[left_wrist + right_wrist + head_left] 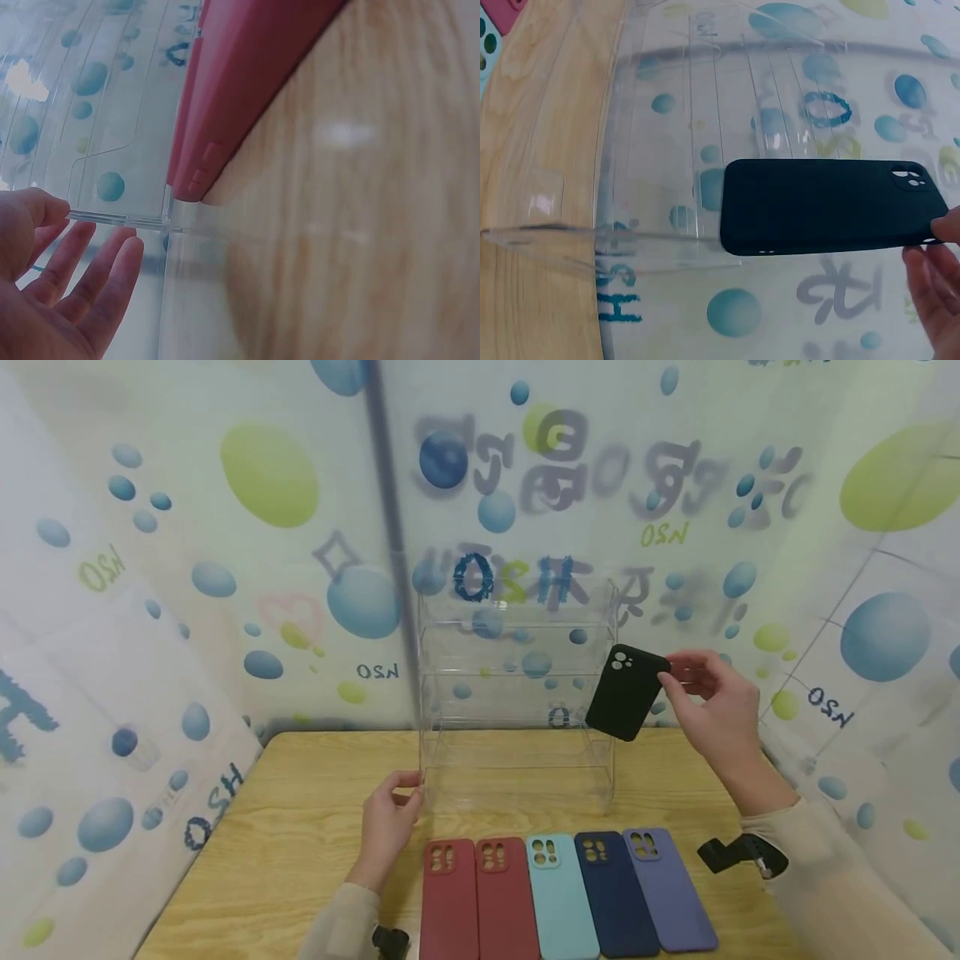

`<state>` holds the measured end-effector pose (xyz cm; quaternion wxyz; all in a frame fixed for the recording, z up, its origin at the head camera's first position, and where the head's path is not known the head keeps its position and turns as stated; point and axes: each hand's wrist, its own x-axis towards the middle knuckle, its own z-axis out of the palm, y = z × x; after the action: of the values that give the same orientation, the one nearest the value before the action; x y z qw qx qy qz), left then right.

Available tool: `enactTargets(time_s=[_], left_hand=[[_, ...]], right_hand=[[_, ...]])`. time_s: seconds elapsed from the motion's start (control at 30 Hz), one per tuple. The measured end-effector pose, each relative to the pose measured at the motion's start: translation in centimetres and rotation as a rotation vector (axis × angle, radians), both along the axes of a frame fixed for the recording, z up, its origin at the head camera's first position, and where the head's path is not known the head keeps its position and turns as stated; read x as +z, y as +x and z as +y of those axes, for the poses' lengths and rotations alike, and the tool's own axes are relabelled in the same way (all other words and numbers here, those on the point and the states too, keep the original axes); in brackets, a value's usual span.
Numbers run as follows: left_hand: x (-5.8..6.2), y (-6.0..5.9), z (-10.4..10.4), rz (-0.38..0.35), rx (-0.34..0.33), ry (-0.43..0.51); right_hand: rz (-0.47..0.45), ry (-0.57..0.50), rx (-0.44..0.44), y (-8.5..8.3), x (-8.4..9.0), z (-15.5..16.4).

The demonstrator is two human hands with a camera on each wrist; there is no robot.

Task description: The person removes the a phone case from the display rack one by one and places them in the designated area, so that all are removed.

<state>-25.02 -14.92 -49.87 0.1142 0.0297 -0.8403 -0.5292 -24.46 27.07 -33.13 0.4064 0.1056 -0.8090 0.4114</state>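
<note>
A clear, stepped acrylic display rack (517, 789) stands on the wooden table. At its left side my left hand (388, 831) pinches the panel's edge between thumb and fingers, as the left wrist view shows on the rack's edge (116, 219). My right hand (716, 710) holds a black phone case (628, 697) by an upper corner, tilted in the air at the rack's right side. The case's camera cutouts (910, 178) appear at the end near the right hand. No case is visible on the rack's tiers.
Several phone cases lie side by side before the rack: a red case (450, 906), another red case (507, 902), a light blue case (564, 902), a navy case (618, 902) and a purple case (673, 897). A patterned curtain (360, 602) hangs behind the table (300, 827).
</note>
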Motion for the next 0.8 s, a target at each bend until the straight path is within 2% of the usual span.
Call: enactTargets(time_s=[0.2,0.47,0.8], left_hand=[[0.1,0.0,0.1,-0.001,0.004,-0.005],[0.0,-0.1,0.2,0.006,0.012,-0.019],[0.1,-0.1,0.1,0.0,-0.002,-0.023]], right_hand=[[-0.19,0.044,-0.053,1.4,-0.9,2.8],[-0.4,0.192,-0.071,2.9,-3.0,6.1],[-0.602,0.275,-0.039,3.9,-5.2,9.8]])
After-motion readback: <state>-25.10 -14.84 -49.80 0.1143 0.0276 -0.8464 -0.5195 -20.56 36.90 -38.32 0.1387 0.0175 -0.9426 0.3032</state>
